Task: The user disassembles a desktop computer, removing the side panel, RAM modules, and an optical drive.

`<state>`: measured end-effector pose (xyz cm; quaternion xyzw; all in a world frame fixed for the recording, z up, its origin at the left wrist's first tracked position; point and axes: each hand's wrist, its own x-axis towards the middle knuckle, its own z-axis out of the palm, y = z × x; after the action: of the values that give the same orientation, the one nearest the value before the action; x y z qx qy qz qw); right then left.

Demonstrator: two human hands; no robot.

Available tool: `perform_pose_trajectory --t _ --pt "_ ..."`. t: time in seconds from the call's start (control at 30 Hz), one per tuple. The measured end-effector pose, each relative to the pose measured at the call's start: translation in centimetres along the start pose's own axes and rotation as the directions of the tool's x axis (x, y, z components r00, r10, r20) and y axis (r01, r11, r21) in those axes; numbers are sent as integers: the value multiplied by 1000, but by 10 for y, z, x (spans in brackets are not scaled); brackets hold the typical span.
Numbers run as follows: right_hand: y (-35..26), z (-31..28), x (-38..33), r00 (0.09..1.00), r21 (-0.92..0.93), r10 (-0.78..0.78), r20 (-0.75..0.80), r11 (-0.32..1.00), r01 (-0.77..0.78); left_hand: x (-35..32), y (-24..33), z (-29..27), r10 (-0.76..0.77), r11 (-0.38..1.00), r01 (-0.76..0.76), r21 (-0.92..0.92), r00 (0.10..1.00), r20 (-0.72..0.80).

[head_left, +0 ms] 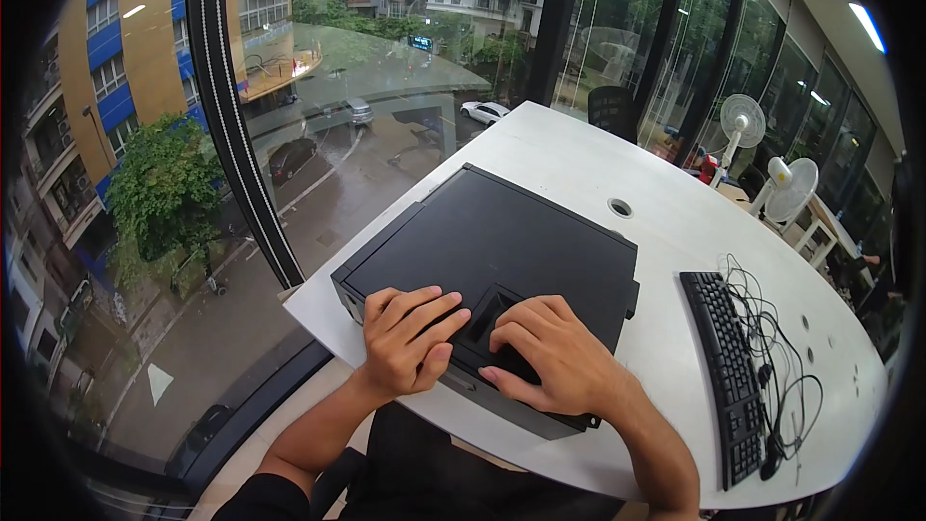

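A black desktop computer case lies flat on its side on the white table. My left hand rests at its near left edge, fingers stretched over the top panel and nothing held. Close by, my right hand bends its fingers into the recessed handle near the front edge. The right thumb points toward the case's near edge. Part of the recess and the right fingertips are hidden by the hand.
Right of the case lie a black keyboard and a tangle of black cables. A round cable hole sits in the tabletop beyond. Tall windows border the table on the left. Two white fans stand at the far right.
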<state>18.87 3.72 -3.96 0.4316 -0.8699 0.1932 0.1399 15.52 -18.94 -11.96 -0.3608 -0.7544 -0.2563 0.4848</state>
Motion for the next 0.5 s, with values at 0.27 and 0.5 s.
perform_pose_trajectory --t 0.27,0.5 --pt "-1 0 2 1000 -32 -2 -13 999 1 0 1 -2 -11 1000 11 -25 1000 5" --pt "-1 -1 2 998 -49 44 37 998 -42 -1 3 -4 -17 1000 17 -9 1000 2"
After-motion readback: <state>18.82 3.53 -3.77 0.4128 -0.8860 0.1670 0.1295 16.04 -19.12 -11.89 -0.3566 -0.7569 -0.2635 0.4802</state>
